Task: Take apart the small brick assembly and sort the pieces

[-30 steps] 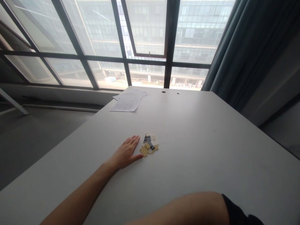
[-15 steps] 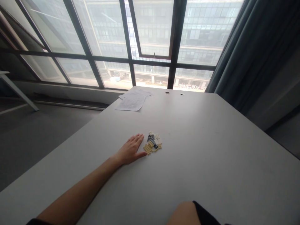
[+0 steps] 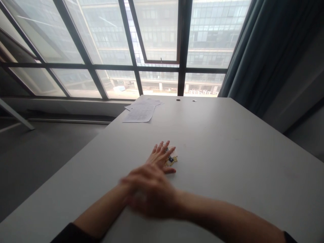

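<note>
Daylight pours in through a broad, dark-framed window (image 3: 157, 37) that fills the far side of the room, with a pale building (image 3: 212, 37) standing behind the glass and a heavy blue-grey curtain (image 3: 245, 57) hanging at the right. Down to the left there's grey floor (image 3: 65, 145) and a slanted white leg (image 3: 19, 114) at the edge of view. And here's the worktop (image 3: 222, 145), white and smooth, narrowing toward the glass, a few printed sheets (image 3: 139, 113) overlapping by its far left edge and a dark round spot (image 3: 178, 100) near the far end. Now to the middle of the worktop, where a small cluster of toy bricks (image 3: 171, 159), tan, dark grey and whitish, lies partly under the left hand (image 3: 159, 158). That hand is palm down, fingers fanned out and pointing away, thumb stretched to the right along the near side of the bricks; its grip is released, nothing clasped. The right hand (image 3: 153, 192) crosses in from the right, blurred, lying over the left wrist and hiding it, its forearm slanting down toward a black cuff (image 3: 290, 238) at the lower corner. Is its grip clenched around that wrist or merely above it? The blur won't let me tell.
</note>
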`<state>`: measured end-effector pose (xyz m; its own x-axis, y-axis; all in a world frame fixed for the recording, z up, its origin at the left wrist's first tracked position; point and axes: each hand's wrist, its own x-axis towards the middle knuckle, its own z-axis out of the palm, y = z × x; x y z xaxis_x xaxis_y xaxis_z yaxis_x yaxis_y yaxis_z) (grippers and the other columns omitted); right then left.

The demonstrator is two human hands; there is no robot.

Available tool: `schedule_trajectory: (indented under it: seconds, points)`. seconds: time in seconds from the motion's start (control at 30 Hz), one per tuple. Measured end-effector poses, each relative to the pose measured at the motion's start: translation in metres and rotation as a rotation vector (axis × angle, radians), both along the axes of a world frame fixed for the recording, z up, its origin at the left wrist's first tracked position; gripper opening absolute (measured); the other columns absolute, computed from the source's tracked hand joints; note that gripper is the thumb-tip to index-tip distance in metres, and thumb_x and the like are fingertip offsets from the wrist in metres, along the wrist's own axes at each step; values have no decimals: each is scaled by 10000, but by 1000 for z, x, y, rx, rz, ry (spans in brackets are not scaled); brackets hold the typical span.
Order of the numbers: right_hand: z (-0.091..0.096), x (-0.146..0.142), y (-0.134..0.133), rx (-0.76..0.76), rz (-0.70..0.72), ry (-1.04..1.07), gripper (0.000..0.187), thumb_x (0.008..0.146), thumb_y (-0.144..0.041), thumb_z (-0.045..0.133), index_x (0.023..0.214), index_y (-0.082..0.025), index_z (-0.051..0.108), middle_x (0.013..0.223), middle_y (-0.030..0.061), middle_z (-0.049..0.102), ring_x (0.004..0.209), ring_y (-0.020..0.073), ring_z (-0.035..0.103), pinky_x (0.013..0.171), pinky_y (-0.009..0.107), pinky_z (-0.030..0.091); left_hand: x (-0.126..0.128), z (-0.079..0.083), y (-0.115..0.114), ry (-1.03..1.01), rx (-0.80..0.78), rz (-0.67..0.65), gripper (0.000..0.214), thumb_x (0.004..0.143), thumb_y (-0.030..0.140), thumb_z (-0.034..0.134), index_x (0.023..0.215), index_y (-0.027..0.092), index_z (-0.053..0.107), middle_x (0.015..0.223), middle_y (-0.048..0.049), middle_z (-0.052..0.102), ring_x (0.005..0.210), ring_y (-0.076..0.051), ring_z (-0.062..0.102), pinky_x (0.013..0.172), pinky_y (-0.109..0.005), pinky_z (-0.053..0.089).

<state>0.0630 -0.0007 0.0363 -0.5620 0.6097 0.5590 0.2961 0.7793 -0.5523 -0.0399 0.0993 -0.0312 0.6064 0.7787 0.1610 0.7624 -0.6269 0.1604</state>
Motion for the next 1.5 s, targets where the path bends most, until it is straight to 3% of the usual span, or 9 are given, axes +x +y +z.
schedule_trajectory:
  seconds: [0.1, 0.2, 0.33, 0.53, 0.67, 0.87, 1.03, 1.23, 1.5]
  points:
    - [-7, 38, 34, -116, -444, 120, 339, 895, -229, 434, 1201, -210, 577, 1119, 95, 596, 1078, 231, 523, 959, 402, 434, 15, -1, 9, 14, -1, -75, 619, 841, 530, 532, 1403, 316, 387, 1529, -69, 266, 1404, -420, 110, 1080, -680, 109]
    - [-24, 73, 56, -42, -415, 15, 331, 856, -293, 512, 1162, -197, 594, 1162, 106, 585, 1102, 251, 508, 982, 414, 403, 19, 1, 18, 19, -41, -112, 459, 870, 466, 511, 1315, 353, 496, 1466, -37, 395, 1392, -402, 189, 1041, -706, 191]
    - [-54, 91, 73, -146, -571, -296, 527, 881, -401, 478, 1323, -113, 476, 1402, 174, 431, 1315, 302, 352, 1077, 464, 282, -2, 4, 32, -6, -30, -42, 445, 904, 511, 433, 1312, 350, 506, 1473, -29, 387, 1375, -349, 276, 1070, -622, 244]
    - [-75, 69, 96, -210, -365, -606, 844, 879, -631, 344, 1456, -25, 233, 1525, 206, 190, 1428, 309, 123, 1147, 494, 77, -58, 1, 42, -20, 12, 106, 484, 897, 539, 425, 1294, 290, 544, 1443, -70, 428, 1353, -319, 334, 1094, -536, 280]
    - [-71, 39, 110, -215, -292, -613, 919, 863, -687, 283, 1456, 8, 197, 1529, 224, 143, 1432, 318, 88, 1149, 494, 76, -75, -3, 36, -46, 47, 114, 465, 885, 523, 454, 1265, 285, 574, 1417, -68, 463, 1338, -294, 364, 1100, -498, 301]
    - [-63, -4, 127, -172, -193, -549, 1009, 806, -730, 370, 1456, 18, 177, 1521, 236, 171, 1429, 325, 99, 1152, 496, 70, -86, -3, 34, -135, 57, 127, 428, 897, 476, 430, 1221, 260, 609, 1338, -53, 548, 1275, -248, 451, 1091, -448, 347]
    - [-62, 11, 115, -169, -180, -480, 941, 846, -687, 356, 1474, -23, 130, 1533, 208, 160, 1432, 291, 116, 1149, 465, 137, -103, -1, 29, -181, 95, 201, 563, 871, 554, 438, 1309, 210, 524, 1371, -93, 509, 1304, -261, 414, 1094, -444, 338]
    - [-65, 47, 91, -127, -142, -594, 920, 846, -715, 302, 1461, -35, 224, 1521, 216, 191, 1425, 312, 137, 1149, 485, 105, -107, -1, 24, 7, 6, 199, 822, 777, 665, 517, 1431, 196, 346, 1498, -134, 319, 1379, -313, 288, 1115, -482, 260]
    - [-64, 14, 102, -104, -143, -595, 894, 846, -718, 305, 1459, -69, 246, 1521, 184, 226, 1416, 328, 162, 1136, 537, 111, -103, -2, 23, -9, 50, 214, 689, 814, 603, 516, 1381, 222, 429, 1462, -114, 391, 1355, -294, 337, 1109, -475, 283]
